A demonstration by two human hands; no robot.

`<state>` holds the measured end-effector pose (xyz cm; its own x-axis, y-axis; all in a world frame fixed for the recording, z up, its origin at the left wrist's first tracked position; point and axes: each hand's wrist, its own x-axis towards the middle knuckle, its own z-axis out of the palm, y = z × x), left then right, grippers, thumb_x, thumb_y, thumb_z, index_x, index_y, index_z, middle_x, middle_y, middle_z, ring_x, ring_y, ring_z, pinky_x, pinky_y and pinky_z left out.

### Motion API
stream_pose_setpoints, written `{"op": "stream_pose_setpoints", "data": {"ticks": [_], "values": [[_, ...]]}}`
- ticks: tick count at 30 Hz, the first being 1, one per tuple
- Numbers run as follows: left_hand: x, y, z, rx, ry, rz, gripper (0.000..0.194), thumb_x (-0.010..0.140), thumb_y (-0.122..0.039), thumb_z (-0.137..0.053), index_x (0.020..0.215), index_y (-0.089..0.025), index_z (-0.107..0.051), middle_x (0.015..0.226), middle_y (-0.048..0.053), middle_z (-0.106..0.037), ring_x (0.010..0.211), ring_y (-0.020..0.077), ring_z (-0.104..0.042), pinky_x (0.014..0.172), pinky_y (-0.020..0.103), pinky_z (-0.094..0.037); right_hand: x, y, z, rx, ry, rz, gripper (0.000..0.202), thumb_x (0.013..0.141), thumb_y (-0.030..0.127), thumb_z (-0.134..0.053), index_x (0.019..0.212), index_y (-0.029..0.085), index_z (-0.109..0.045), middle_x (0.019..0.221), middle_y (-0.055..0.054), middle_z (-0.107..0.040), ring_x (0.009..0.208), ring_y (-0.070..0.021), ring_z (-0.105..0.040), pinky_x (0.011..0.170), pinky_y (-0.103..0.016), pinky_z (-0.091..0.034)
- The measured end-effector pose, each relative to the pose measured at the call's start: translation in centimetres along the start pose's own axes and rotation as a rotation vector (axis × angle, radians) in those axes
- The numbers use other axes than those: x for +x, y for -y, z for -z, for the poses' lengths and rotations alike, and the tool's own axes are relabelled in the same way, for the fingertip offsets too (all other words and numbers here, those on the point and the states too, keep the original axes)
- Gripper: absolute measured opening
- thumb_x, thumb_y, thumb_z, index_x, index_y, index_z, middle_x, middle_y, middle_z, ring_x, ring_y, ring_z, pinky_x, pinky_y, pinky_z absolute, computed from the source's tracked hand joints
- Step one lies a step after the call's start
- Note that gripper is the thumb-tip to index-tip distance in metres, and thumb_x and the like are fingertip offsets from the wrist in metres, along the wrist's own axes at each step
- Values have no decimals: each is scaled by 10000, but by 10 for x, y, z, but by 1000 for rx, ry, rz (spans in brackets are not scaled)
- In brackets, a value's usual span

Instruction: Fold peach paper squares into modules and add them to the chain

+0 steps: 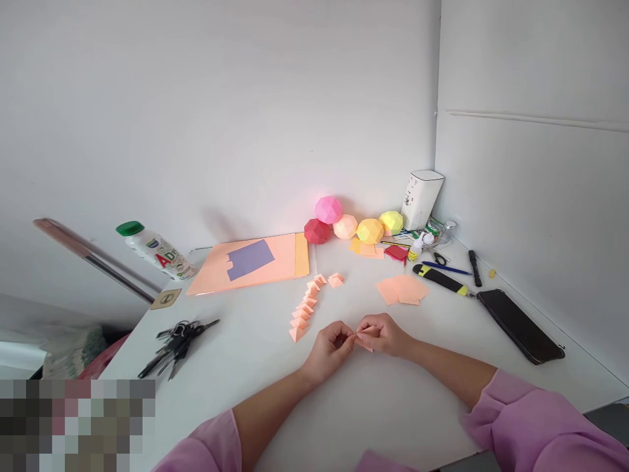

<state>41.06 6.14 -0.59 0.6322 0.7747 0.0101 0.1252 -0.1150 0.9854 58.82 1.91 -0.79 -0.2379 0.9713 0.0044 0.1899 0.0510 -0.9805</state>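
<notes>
Near the middle of the table, my left hand (330,351) and my right hand (386,335) meet at the fingertips over a small piece of peach paper (367,330). Both hands are closed in a pinch on it, and the fingers cover much of the paper. Just beyond my left hand runs a slanting row of folded peach paper pieces (303,308). One more folded piece (336,280) stands apart at the row's far end. Flat peach paper squares (401,289) lie spread beyond my right hand.
Faceted paper balls (369,231) sit against the wall beside a white box (421,200). Stacked paper sheets (255,265), a bottle (157,252) and keys (179,344) lie left. A utility knife (441,280), pen (446,267) and black phone (519,325) are right.
</notes>
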Motion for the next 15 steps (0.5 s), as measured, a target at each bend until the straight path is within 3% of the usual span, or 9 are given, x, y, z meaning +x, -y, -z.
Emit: {"op": "stream_pose_setpoints", "data": {"ticks": [7, 15], "values": [[-1, -3, 1, -4, -7, 24, 138, 748, -266, -536, 655, -169, -503, 616, -20, -471, 572, 102, -403, 525, 213, -333, 0, -1, 0, -31, -93, -26, 100, 720, 179, -518, 628, 160, -553, 486, 44, -471, 472, -105, -478, 460, -223, -384], [-1, 0, 5, -146, -56, 111, 162, 709, -269, -549, 625, -181, -442, 587, -43, -400, 523, 85, -363, 489, 196, -301, 3, -2, 6, 201, -210, -94, 122, 750, 258, -517, 666, 172, -494, 491, 38, -544, 437, -109, -519, 466, -232, -424]]}}
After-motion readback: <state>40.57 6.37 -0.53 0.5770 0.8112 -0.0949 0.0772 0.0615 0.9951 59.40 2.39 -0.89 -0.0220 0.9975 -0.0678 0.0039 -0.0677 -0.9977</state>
